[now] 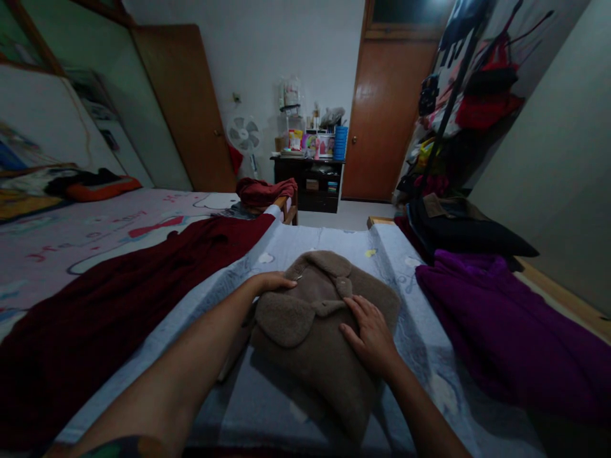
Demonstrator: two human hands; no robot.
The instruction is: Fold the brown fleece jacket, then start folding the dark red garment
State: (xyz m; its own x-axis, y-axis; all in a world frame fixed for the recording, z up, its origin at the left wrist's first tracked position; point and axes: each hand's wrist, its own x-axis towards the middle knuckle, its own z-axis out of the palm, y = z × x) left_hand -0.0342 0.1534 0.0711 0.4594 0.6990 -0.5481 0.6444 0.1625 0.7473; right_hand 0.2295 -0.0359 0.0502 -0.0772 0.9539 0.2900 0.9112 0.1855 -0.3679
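Observation:
A brown fleece coat (329,369) lies folded on the bed in front of me, its rounded collar (286,319) and front edges facing up. At its upper left, my left hand (277,281) is closed on the coat's edge beside the collar; part of its fingers is hidden. My right hand (371,334) rests on the right side of the coat with its fingers stretched out, the tips near the front edge below the collar.
Under the coat is a light blue patterned sheet (267,401). A dark red cloth (143,299) lies to the left, a purple garment (506,324) to the right beside folded dark clothes (470,226). A fan (245,135) and a dark cabinet (308,181) stand at the back.

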